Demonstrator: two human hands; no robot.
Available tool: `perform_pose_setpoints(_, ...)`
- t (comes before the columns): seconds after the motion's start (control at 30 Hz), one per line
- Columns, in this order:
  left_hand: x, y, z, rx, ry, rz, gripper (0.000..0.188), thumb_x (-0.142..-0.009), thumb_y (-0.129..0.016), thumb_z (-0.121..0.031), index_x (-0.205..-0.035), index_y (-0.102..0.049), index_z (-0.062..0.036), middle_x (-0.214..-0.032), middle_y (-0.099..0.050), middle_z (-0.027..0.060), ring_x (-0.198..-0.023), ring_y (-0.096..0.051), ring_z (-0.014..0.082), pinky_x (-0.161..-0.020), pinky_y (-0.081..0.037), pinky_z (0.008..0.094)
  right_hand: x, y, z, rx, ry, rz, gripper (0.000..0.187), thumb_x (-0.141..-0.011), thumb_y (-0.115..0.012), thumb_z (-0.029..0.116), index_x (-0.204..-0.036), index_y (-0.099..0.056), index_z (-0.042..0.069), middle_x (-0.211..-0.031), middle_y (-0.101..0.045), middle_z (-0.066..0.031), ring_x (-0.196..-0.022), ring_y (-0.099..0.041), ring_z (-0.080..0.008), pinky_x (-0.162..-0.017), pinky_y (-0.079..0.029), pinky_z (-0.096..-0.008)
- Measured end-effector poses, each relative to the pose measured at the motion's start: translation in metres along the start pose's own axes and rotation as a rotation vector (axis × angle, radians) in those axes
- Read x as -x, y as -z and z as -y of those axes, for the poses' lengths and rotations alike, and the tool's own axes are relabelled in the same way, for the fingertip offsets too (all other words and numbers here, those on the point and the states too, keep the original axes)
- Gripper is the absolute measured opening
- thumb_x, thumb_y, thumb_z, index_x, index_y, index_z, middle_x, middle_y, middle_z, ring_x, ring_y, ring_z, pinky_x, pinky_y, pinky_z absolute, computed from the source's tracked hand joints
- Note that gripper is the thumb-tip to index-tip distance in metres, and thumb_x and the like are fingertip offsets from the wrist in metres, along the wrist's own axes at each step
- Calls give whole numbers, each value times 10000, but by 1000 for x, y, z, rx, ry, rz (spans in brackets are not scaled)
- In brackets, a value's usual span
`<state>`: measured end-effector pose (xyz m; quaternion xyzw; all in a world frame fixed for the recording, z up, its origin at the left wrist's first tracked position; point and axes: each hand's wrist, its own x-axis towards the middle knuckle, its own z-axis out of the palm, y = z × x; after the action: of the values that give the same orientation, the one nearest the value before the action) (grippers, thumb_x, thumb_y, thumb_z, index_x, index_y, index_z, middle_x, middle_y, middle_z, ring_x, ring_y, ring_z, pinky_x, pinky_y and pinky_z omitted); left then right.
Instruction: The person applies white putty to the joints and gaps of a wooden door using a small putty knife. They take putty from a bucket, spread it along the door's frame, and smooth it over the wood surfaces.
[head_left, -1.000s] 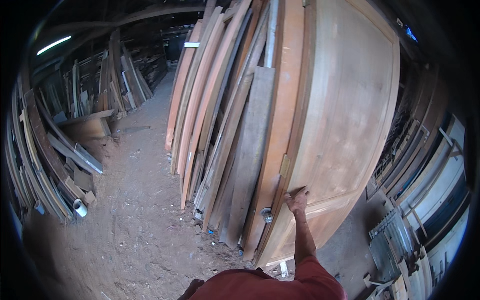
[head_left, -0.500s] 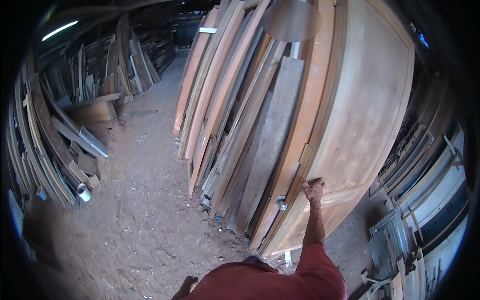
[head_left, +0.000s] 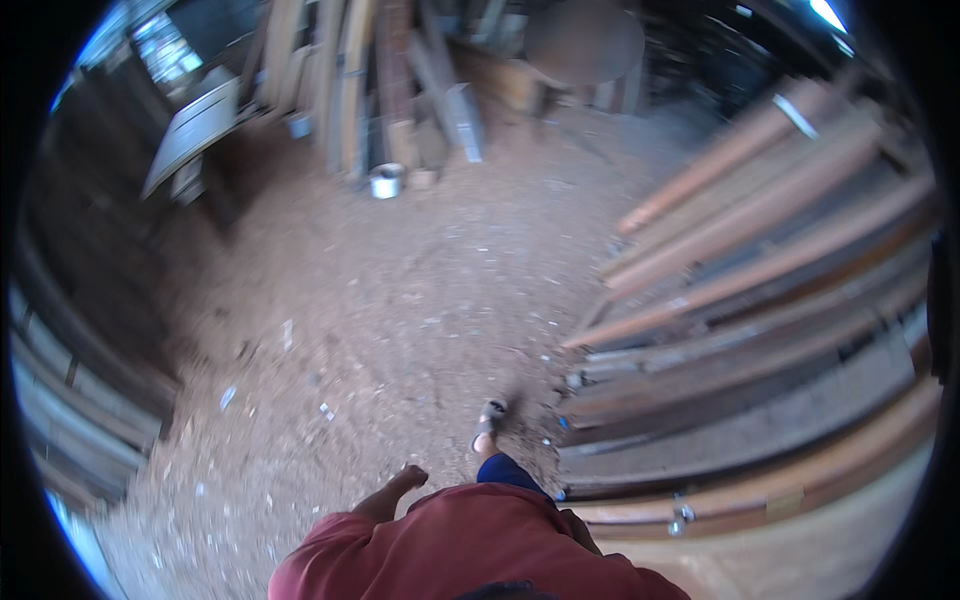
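Note:
My left hand (head_left: 410, 477) hangs over the dirt floor beside my body, touching nothing that I can see; blur hides how its fingers lie. Of my right arm only a bit shows past the red shirt (head_left: 470, 545), and the hand itself is out of sight. To my right stands the pale wooden door (head_left: 830, 555), partly cut off by the picture's edge. Beside it, an orange-brown door edge carries a round metal knob (head_left: 685, 510) and a brass-coloured plate (head_left: 785, 503).
Long boards (head_left: 760, 395) lean in a row along the right. More planks (head_left: 355, 90) stand ahead, with a white can (head_left: 386, 181) at their foot. A pale panel (head_left: 200, 120) juts out at far left. Stacked timber (head_left: 85, 410) lines the left. Small scraps (head_left: 327, 411) litter the dirt floor (head_left: 400, 300).
My view has swung left, so the door and leaning boards now lie to my right. My right hand, earlier on the door's edge, has gone from view. One sandalled foot has come into sight.

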<state>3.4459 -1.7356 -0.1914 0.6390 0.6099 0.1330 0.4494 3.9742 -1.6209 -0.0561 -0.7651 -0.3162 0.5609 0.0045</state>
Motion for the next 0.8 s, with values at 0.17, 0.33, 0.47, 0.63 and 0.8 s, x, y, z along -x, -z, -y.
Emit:
perform_pose_setpoints(0.17, 14, 18, 34, -287, 91, -157, 247, -890, -551, -194, -707, -639, -52, -795, -687, 162, -701, -642, 318, -611, -493, 437, -67, -40, 141, 137, 36, 336, 368, -804, -688, 221, -1149, -607, 122, -1143, -643, -72, -976, -640, -289, -785, -492, -496)
perform_pose_setpoints(0.33, -7, 82, 27, 246, 761, -351, 346, -903, -499, -280, -693, -621, -34, -718, -660, 171, -627, -631, 276, -588, -489, 443, -148, -10, 334, 193, 72, 110, 259, -845, -585, 266, -1057, -651, 132, -1024, -684, -105, -770, -671, -282, -638, -509, -442)
perform_pose_setpoints(0.47, -13, 143, 23, 235, 550, -794, 373, -874, -491, -336, -671, -591, -40, -680, -633, 122, -603, -593, 223, -558, -456, 425, -193, -55, 506, 286, 172, 149, 299, -886, -574, 304, -1118, -639, 127, -1056, -685, -89, -837, -668, -248, -711, -519, -421)
perform_pose_setpoints(0.63, -104, 233, -52, 721, 801, -813, 377, -884, -475, -315, -834, -677, -1, -818, -684, 208, -855, -674, 360, -752, -532, 443, -214, -145, 687, 275, 332, 322, 352, -937, -561, 352, -1194, -623, 121, -1094, -686, -69, -922, -664, -205, -804, -531, -394)
perform_pose_setpoints(0.8, -93, 197, 44, 145, 528, -633, 250, -853, -563, -262, -879, -704, -57, -872, -706, 189, -879, -694, 348, -775, -557, 431, -87, -368, 775, 359, 588, 655, 431, -929, -587, 293, -1289, -556, 58, -1099, -694, -88, -875, -675, -200, -765, -540, -368)
